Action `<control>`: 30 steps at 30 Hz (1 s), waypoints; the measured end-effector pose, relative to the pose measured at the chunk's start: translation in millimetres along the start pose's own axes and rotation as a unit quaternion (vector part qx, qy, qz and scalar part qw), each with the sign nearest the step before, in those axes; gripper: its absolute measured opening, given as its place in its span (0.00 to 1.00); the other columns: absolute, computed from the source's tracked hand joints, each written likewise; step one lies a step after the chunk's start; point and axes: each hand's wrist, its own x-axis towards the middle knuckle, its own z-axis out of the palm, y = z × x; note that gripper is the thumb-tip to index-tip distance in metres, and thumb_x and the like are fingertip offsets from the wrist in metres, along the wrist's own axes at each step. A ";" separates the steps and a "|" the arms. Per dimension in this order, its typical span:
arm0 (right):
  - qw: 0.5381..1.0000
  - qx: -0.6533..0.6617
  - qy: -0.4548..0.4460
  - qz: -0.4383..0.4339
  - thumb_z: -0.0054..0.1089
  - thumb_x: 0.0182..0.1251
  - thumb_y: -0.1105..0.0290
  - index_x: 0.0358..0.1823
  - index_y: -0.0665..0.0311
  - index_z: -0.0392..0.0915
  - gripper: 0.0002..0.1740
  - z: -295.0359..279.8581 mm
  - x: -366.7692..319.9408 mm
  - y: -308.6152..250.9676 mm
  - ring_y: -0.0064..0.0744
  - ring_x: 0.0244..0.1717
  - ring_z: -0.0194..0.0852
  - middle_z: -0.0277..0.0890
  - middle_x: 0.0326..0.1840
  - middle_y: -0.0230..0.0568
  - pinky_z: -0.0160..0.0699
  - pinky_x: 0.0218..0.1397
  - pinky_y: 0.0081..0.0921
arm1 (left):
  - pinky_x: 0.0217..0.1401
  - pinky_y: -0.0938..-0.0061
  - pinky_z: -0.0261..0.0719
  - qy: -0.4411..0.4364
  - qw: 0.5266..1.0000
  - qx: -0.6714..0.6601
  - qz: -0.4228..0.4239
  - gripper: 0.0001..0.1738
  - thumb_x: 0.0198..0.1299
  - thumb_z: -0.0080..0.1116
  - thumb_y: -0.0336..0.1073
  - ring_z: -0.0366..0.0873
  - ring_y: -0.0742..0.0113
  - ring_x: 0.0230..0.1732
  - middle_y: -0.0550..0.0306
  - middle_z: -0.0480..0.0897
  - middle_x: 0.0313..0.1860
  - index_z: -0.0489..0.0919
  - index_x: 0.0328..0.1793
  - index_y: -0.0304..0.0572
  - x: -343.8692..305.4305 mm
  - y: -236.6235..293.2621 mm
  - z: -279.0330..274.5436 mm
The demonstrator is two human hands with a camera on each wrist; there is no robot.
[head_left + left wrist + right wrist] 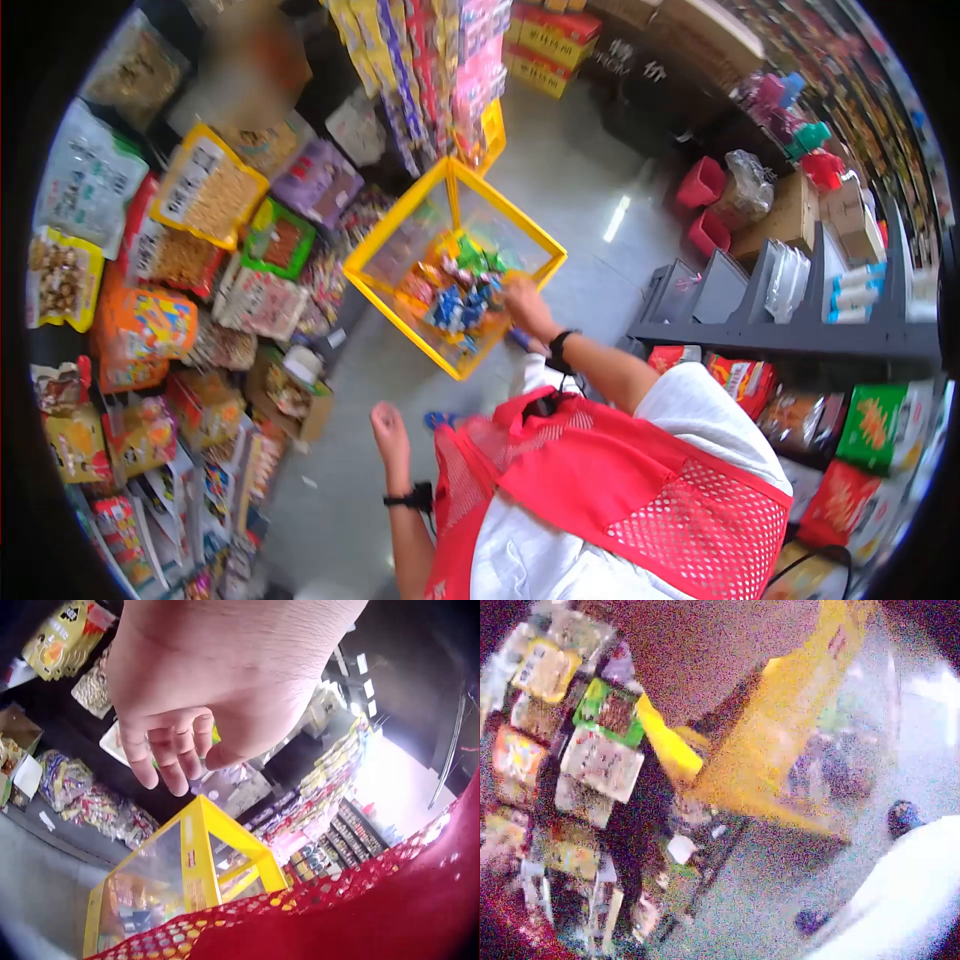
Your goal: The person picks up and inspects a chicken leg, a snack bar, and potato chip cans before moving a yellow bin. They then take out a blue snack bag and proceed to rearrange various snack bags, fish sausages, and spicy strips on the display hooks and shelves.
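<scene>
A yellow-framed bin with clear walls [398, 223] stands on the floor ahead of me. Inside it lie blue packets [458, 312], green packets [483, 258] and orange packets [416, 286]. My right hand [528, 310] is at the bin's right-hand rim, its fingers toward the packets; blur leaves me unable to tell whether it holds anything. The right wrist view is grainy and shows the yellow frame [761, 769] close by. Short of the bin, my left hand [390, 430] hangs with nothing in it. Its fingers [180, 754] are loosely bent in the left wrist view.
Bagged snacks [212, 185] cover the shelves on the left. Strips of small packets [425, 70] hang behind the bin. To the right are a dark shelf unit [800, 335], red baskets [703, 182] and more snack bags [875, 425]. Grey floor [585, 190] surrounds the bin.
</scene>
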 end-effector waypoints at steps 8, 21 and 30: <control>0.996 0.014 0.021 0.081 0.54 0.69 0.68 0.61 0.72 0.68 0.22 -54.4 67.1 167.3 0.59 0.66 0.63 0.68 0.62 0.62 0.65 0.69 0.45 | 0.65 0.59 0.72 0.095 0.991 0.056 -0.071 0.30 0.69 0.56 0.38 0.70 0.40 0.65 0.29 0.69 0.63 0.61 0.68 0.26 75.0 -8.8 189.0; 0.964 0.139 -0.156 0.167 0.48 0.73 0.67 0.61 0.64 0.66 0.18 -37.3 76.7 177.0 0.61 0.56 0.71 0.75 0.53 0.60 0.72 0.56 0.47 | 0.55 0.52 0.77 0.185 0.963 0.115 -0.157 0.20 0.68 0.50 0.28 0.77 0.33 0.54 0.31 0.78 0.55 0.66 0.65 0.32 92.5 31.5 203.1; 0.990 0.014 -0.120 0.079 0.53 0.70 0.70 0.64 0.66 0.63 0.23 -46.2 82.9 168.5 0.61 0.62 0.67 0.71 0.59 0.59 0.67 0.64 0.47 | 0.51 0.52 0.78 0.209 0.954 0.145 -0.158 0.19 0.67 0.52 0.30 0.79 0.35 0.52 0.34 0.80 0.52 0.68 0.64 0.35 92.6 19.2 205.1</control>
